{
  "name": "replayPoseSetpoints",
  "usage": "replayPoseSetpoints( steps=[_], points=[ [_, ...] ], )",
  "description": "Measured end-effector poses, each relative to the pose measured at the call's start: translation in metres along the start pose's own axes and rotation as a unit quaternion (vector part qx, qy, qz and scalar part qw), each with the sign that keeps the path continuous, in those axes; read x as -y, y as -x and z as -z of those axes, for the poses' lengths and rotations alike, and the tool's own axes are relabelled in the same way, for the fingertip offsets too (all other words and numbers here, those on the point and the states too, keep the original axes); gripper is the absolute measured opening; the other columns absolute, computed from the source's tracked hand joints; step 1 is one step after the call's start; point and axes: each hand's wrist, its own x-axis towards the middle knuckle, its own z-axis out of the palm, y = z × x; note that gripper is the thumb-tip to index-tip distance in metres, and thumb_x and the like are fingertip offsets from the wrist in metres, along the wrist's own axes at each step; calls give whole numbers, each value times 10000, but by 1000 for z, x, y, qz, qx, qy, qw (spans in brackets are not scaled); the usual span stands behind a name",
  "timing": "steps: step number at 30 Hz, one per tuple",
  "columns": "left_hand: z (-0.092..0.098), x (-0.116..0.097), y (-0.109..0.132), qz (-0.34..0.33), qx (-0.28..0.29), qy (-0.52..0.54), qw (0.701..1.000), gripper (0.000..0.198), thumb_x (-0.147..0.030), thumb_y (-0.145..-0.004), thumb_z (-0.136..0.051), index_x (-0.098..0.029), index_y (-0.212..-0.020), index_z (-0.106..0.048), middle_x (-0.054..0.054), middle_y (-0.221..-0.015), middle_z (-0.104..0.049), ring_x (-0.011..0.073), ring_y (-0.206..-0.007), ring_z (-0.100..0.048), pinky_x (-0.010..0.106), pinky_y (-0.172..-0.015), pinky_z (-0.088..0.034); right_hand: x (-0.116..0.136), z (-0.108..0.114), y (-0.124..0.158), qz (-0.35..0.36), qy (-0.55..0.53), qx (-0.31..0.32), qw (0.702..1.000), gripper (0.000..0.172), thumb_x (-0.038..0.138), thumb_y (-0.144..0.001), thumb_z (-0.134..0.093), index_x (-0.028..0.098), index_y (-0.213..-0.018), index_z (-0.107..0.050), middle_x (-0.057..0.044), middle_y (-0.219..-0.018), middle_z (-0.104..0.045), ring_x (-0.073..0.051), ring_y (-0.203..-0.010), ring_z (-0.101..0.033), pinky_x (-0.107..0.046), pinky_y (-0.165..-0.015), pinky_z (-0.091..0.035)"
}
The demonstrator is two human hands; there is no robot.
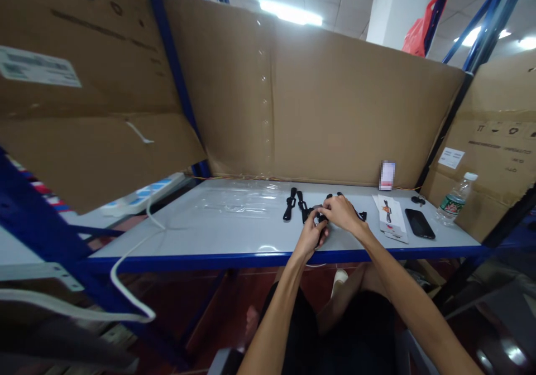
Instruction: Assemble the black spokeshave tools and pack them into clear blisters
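My left hand (pixel 311 234) and my right hand (pixel 342 214) meet over the white table (pixel 234 235), both with fingers curled around a small black watch-like device (pixel 320 217) held between them. Its exact shape is partly hidden by my fingers. Two loose black straps (pixel 293 203) lie on the table just left of my hands. More black strap pieces (pixel 360 215) show behind my right hand.
A white leaflet (pixel 390 217), a black phone (pixel 419 223), a small black item (pixel 417 200) and a water bottle (pixel 454 198) lie to the right. Clear plastic film (pixel 238 199) covers the table's left. Cardboard sheets (pixel 318 101) wall the back; a power strip (pixel 142 195) and white cable (pixel 125 263) sit left.
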Motion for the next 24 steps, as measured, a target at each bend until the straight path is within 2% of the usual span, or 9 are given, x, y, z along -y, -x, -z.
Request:
replayPoseSetpoints(
  steps=[3, 5, 7, 11, 14, 16, 24],
  points=[
    [1, 1, 0, 2, -11, 2, 1000, 677, -426, -758, -687, -200, -1342, -429, -94, -554, -542, 57, -310, -346, 154, -347, -144, -12, -8, 3, -43, -119, -68, 990, 323, 367, -907, -599, 185, -670, -722, -19, -617, -671, -146, -619, -582, -249, -604, -355],
    [1, 2, -1, 7, -15, 6, 1000, 688, -435, -764, -691, -210, -1359, -427, -93, -554, -543, 55, -316, -349, 148, -356, -140, -24, -16, 12, -79, -222, -129, 963, 340, 412, -891, -564, 182, -681, -700, -4, -589, -637, -141, -593, -564, -241, -601, -377],
    [1, 3, -2, 10, -21, 16, 1000, 696, -446, -772, -684, -206, -1372, -426, -94, -544, -540, 53, -314, -340, 147, -362, -138, -35, -29, 25, -119, -327, -157, 924, 332, 466, -841, -564, 182, -709, -672, 7, -565, -602, -137, -544, -533, -237, -551, -381],
    [1, 3, -3, 13, -24, 35, 999, 687, -451, -795, -614, -182, -1396, -416, -84, -533, -548, 64, -304, -338, 154, -357, -138, -42, -56, 47, -197, -485, -87, 848, 354, 530, -733, -617, 179, -768, -639, 30, -532, -559, -100, -407, -420, -214, -395, -281],
    [2, 4, -2, 5, -16, 27, 999, 673, -441, -805, -587, -176, -1400, -417, -79, -536, -550, 70, -304, -339, 159, -351, -150, -35, -66, 50, -214, -535, -61, 815, 375, 545, -737, -628, 175, -801, -636, 36, -535, -556, -85, -377, -408, -193, -348, -226],
    [2, 5, -1, -5, -9, 13, 1000, 672, -435, -806, -586, -174, -1401, -415, -80, -533, -545, 71, -309, -333, 162, -348, -166, -30, -67, 49, -208, -549, -57, 807, 358, 538, -747, -631, 182, -786, -621, 37, -539, -559, -81, -376, -414, -187, -343, -222],
    [2, 8, -1, -34, 24, -26, 999, 676, -405, -813, -608, -165, -1407, -390, -85, -528, -523, 81, -340, -339, 165, -344, -195, -24, -66, 54, -169, -531, -65, 827, 250, 429, -764, -597, 199, -671, -574, 25, -529, -555, -89, -405, -411, -208, -391, -271]
  ],
)
